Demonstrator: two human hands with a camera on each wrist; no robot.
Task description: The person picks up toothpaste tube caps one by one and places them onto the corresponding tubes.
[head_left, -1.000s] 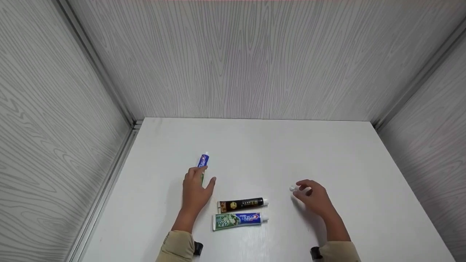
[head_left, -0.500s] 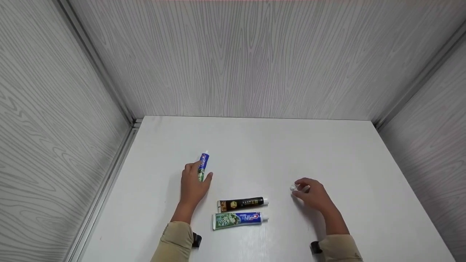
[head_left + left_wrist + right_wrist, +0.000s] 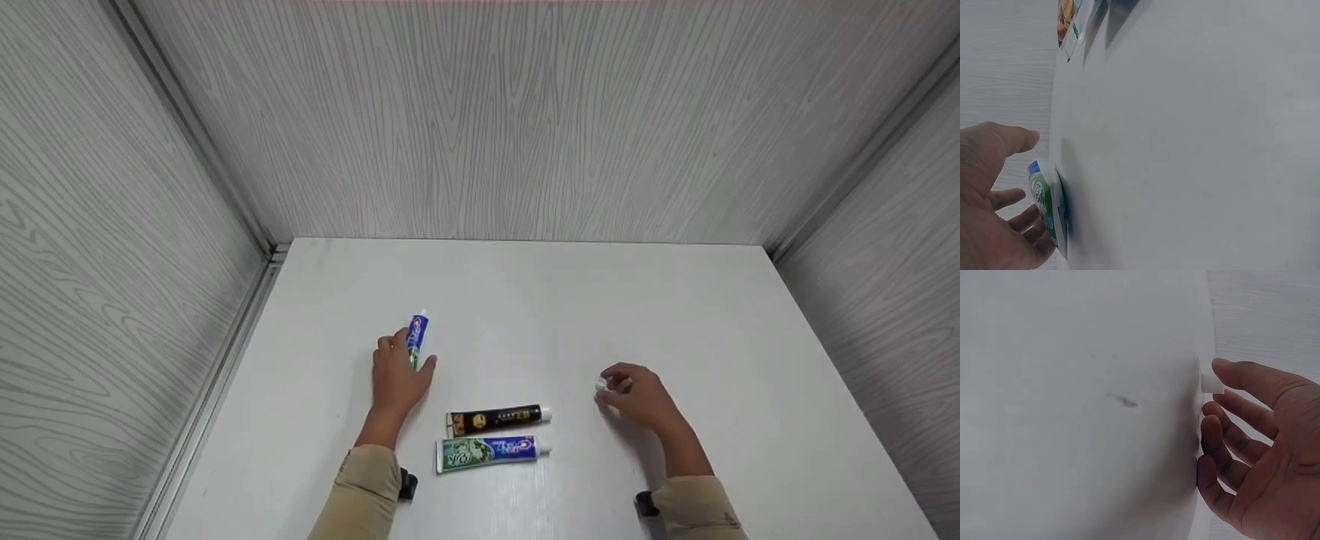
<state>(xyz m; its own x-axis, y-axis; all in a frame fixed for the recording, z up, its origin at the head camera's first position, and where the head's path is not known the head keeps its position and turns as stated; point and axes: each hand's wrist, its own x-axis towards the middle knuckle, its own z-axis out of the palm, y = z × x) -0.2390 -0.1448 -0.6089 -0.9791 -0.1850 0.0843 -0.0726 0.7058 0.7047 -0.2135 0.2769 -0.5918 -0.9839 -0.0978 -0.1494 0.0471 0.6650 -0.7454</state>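
My left hand (image 3: 397, 379) lies over a blue-and-green toothpaste tube (image 3: 418, 330) on the white table. Its fingers are along the tube's left side, and the thumb stands apart; the left wrist view shows the tube (image 3: 1047, 202) by the loosely bent fingers. My right hand (image 3: 637, 394) pinches a small white cap (image 3: 601, 383) between thumb and index finger at the table surface. In the right wrist view the cap (image 3: 1211, 384) sits at those fingertips, the other fingers curled below. Between the hands lie a black toothpaste tube (image 3: 499, 420) and a larger green-and-blue toothpaste tube (image 3: 487, 453).
The white table (image 3: 525, 300) is bounded by a grey wood-grain back panel (image 3: 487, 120) and side panels. A metal rail (image 3: 217, 390) runs along the left edge. Both middle tubes lie sideways, white nozzle ends to the right.
My left hand has slid slightly forward and its fingers have shifted to the left of the tube, uncovering more of it. My right hand has shifted slightly forward and left at the cap.
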